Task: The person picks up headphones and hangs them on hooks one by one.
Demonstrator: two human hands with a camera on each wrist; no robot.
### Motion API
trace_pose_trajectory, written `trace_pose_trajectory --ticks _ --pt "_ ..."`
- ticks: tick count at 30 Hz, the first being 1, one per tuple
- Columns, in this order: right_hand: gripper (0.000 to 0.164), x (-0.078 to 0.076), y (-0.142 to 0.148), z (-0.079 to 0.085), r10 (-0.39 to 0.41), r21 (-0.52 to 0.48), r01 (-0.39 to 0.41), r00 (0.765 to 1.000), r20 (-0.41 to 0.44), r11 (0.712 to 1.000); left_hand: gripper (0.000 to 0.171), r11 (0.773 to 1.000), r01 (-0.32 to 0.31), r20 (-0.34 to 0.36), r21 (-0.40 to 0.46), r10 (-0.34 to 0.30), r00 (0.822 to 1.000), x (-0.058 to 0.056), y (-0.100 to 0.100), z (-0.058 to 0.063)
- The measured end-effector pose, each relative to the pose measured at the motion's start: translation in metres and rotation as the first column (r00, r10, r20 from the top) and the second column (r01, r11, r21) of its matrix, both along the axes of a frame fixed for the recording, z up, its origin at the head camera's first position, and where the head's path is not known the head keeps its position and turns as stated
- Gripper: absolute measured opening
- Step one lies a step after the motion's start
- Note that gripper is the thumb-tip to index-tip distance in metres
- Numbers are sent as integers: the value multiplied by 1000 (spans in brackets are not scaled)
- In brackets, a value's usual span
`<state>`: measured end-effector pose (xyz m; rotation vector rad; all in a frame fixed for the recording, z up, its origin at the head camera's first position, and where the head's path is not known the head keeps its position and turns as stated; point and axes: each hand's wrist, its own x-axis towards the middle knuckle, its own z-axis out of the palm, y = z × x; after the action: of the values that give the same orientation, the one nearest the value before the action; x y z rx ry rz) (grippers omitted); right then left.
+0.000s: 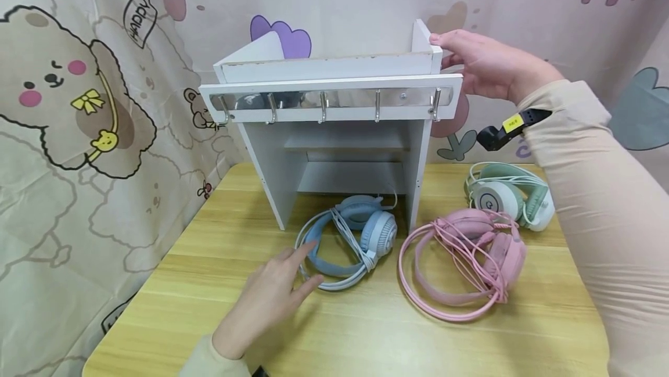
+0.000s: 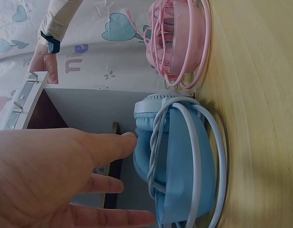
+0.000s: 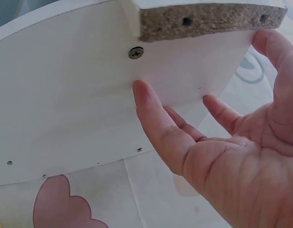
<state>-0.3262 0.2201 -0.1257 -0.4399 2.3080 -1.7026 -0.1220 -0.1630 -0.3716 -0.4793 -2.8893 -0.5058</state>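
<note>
Left hand [image 1: 274, 294] spreads loose fingers just beside the blue headphones [image 1: 378, 234], on the table [image 1: 183, 307] by the shelf [image 1: 334, 68]. Right hand [image 1: 488, 66] touches the shelf, fingers unclenched; gentle, steady pressing should work best.

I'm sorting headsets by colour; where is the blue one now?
In the head view, the blue headset lies centrally at the foot of the white shelf unit, with the left hand at its front left and the pink headset to its right.
</note>
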Motion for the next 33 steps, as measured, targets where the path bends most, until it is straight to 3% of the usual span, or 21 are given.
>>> trace_pose_trajectory --ticks 12,33 --pt "40 -2 -2 -8 -18 -17 18 1000 -9 1000 63 1000 20 -38 12 -20 999 -6 -6 4" --pt "40 -4 -1 -8 10 -23 -9 1000 19 1000 67 999 -38 -6 16 38 999 -22 -18 11"
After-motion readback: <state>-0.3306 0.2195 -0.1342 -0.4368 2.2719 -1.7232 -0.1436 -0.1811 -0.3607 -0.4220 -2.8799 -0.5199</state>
